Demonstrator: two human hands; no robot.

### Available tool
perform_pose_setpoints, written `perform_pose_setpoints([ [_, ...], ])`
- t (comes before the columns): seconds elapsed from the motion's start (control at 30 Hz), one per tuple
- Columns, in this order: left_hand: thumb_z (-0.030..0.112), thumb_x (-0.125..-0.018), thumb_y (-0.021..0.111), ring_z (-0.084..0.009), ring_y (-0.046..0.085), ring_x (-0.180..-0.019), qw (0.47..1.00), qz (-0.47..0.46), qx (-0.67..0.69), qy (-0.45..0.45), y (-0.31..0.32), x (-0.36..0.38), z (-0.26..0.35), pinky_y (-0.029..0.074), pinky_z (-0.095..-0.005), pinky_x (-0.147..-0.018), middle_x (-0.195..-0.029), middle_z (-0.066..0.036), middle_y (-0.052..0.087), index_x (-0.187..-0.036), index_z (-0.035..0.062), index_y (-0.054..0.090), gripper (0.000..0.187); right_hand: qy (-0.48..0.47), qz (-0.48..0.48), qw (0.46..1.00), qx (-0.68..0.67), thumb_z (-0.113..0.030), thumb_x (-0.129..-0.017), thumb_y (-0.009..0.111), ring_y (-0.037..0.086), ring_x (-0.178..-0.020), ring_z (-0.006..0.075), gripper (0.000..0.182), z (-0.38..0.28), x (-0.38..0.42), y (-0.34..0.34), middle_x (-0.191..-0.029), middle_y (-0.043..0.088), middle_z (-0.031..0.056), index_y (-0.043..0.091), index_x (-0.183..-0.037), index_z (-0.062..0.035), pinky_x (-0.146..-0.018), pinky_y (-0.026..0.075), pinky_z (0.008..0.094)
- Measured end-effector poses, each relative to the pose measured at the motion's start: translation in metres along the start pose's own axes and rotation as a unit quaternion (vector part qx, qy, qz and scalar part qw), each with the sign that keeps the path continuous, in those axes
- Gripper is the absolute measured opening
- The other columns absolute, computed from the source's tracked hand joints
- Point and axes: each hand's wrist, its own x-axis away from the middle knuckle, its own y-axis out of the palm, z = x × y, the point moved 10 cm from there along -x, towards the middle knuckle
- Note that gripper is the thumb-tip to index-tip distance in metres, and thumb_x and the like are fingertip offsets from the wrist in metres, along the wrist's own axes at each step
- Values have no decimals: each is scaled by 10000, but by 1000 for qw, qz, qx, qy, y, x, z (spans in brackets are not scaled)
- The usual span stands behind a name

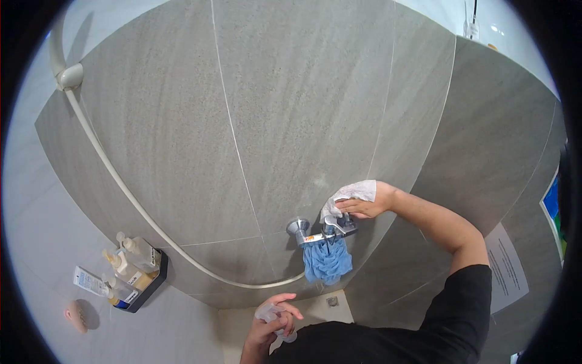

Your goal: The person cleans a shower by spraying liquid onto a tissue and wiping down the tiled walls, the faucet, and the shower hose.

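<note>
My right hand (365,205) presses a white cloth (357,190) against the far end of the chrome shower mixer tap (312,238), which is fixed to the grey tiled wall. Part of the tap is hidden by the cloth and fingers. From the tap hangs a blue mesh bath sponge (328,262). Lower down, away from the wall, my left hand (267,327) is wrapped round a small translucent spray bottle (267,312), its index finger stretched out. Most of the bottle is covered by the hand.
A white shower hose (139,206) curves from a wall holder (70,76) to the tap. At the left, a black wall caddy (149,290) holds several bottles beside a pinkish object (76,316). A printed sheet (506,267) is on the right wall; a floor drain (331,301) lies below.
</note>
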Motion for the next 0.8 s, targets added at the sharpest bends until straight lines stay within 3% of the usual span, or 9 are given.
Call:
perform_pose_setpoints([
  [0.1, 101, -889, 672, -148, 577, -573, 1000, -2, 19, -19, -2, -4, -6, 488, -293, -543, -1002, -264, 673, -1395, -94, 422, 597, -46, 52, 997, -33, -263, -958, 566, 503, -1330, 261, 433, 23, -29, -68, -1394, 583, 93, 598, -1314, -19, -1151, 359, 397],
  [0.13, 101, -889, 672, -148, 577, -573, 1000, -4, 15, -16, -2, -9, -4, 488, -293, -543, -1002, -264, 673, -1395, -94, 422, 597, 109, 108, 942, -298, -272, -961, 562, 497, -1341, 248, 457, 43, -50, -123, -1375, 600, 74, 572, -1352, -34, -1152, 360, 402],
  [0.17, 105, -892, 671, -147, 574, -572, 1000, -7, 10, -23, -1, -12, -6, 485, -294, -543, -1007, -263, 672, -1398, -96, 417, 600, 98, 170, 967, -162, -314, -966, 545, 483, -1359, 247, 495, 57, -61, -164, -1363, 605, 63, 530, -1411, -98, -1156, 365, 411],
  [0.2, 108, -894, 669, -147, 570, -572, 1000, -10, 6, -29, 0, -14, -8, 483, -294, -544, -1012, -263, 671, -1400, -97, 411, 604, 51, 136, 962, 232, -358, -985, 498, 463, -1378, 244, 497, 54, -78, -193, -1373, 593, 55, 499, -1443, -165, -1162, 364, 426],
  [0.23, 113, -900, 664, -146, 565, -573, 999, -15, 4, -30, 1, -17, -8, 476, -296, -547, -1017, -258, 669, -1406, -95, 406, 606, 63, 146, 908, 388, -448, -1011, 416, 438, -1395, 254, 509, 55, -88, -231, -1454, 526, 60, 483, -1460, -216, -1192, 317, 445],
  [0.4, 111, -904, 659, -165, 546, -551, 999, -30, 5, -22, 7, -24, -12, 460, -316, -529, -1010, -272, 663, -1406, -87, 404, 597, 227, 249, 845, 416, -667, -986, 231, 289, -1479, 278, 696, 119, -103, -376, -1597, 326, 70, 336, -1546, -267, -1239, 164, 487],
  [0.47, 113, -908, 653, -163, 547, -555, 999, -19, 0, -26, 5, -21, -13, 464, -320, -537, -1015, -267, 664, -1408, -80, 408, 590, 266, 271, 852, 360, -526, -994, 369, 256, -1459, 389, 723, 102, -109, -412, -1585, 308, 176, 262, -1568, -99, -1213, 106, 523],
  [0.6, 112, -908, 649, -161, 545, -551, 1000, 10, 10, -5, -5, -9, -9, 469, -323, -543, -1015, -256, 668, -1409, -78, 410, 587, 175, 269, 797, 511, -675, -987, 223, 279, -1485, 243, 740, 81, -123, -341, -1577, 370, 45, 376, -1525, -190, -1238, 179, 458],
  [0.8, 120, -919, 657, -138, 564, -580, 999, 40, 14, 9, -22, 7, 3, 474, -293, -559, -1029, -241, 667, -1415, -67, 416, 583, 110, 128, 944, 284, -678, -971, 344, 467, -1368, 265, 739, 12, -136, -145, -1457, 515, 101, 482, -1445, -128, -1194, 288, 463],
])
